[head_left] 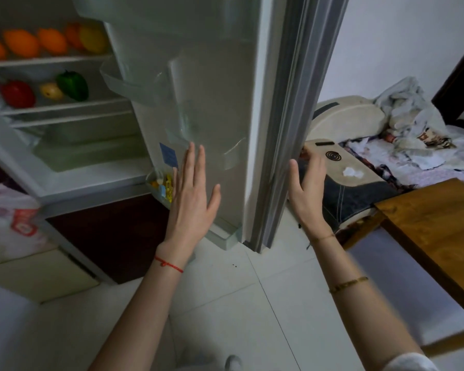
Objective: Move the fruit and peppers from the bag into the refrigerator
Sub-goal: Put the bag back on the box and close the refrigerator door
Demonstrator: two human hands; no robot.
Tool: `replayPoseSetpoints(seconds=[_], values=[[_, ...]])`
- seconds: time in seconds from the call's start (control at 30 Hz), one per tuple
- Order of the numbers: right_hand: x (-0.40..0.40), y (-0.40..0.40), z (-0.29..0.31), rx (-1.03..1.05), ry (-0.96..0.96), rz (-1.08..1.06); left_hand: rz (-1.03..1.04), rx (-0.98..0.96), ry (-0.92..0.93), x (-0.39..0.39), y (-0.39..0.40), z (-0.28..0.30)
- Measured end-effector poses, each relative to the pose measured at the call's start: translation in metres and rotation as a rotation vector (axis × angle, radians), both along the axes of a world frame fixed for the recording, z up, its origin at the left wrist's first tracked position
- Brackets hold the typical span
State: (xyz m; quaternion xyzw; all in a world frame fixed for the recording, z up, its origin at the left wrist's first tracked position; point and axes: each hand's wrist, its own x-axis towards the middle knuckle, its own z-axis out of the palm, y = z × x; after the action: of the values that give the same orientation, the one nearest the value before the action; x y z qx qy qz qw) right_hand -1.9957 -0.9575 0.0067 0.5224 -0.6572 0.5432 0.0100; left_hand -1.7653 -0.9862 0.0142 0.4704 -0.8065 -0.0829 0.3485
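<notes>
A: Fruit (22, 42) and peppers (73, 85) sit on the fridge shelves. Hands?
B: Both empty. Left hand (192, 191) spread flat by the door's (214, 103) inner face; right hand (307, 188) spread at its outer edge.
A: Closing step?
B: Probably. Push evenly, fingers off the gasket (287, 129). Bag (14, 223) lies lower left; wooden table (439, 223) crowds right.

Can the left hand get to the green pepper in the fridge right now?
Probably yes. The refrigerator door stands open, and the green pepper sits near the front of its shelf with nothing in front of it. The left hand is empty and flat by the door's inner side, so it would only need to swing left.
</notes>
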Motion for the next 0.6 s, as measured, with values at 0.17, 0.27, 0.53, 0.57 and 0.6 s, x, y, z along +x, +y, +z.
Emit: replayPoseSetpoints(seconds=[0.17, 0.27, 0.53, 0.57, 0.6], values=[[0.032, 0.021, 0.001, -0.054, 0.016, 0.060, 0.030, 0.036, 0.072, 0.031, 0.025, 0.000], [0.057, 0.032, 0.000, -0.086, 0.062, 0.076, 0.040, 0.062, 0.117, 0.053, 0.038, -0.001], [0.136, 0.062, -0.003, -0.156, 0.154, 0.186, 0.066, 0.079, 0.105, 0.118, 0.075, -0.002], [0.146, 0.065, -0.003, -0.158, 0.159, 0.204, 0.064, 0.084, 0.103, 0.125, 0.081, -0.002], [0.156, 0.068, -0.002, -0.163, 0.168, 0.226, 0.057, 0.087, 0.098, 0.132, 0.085, -0.003]])
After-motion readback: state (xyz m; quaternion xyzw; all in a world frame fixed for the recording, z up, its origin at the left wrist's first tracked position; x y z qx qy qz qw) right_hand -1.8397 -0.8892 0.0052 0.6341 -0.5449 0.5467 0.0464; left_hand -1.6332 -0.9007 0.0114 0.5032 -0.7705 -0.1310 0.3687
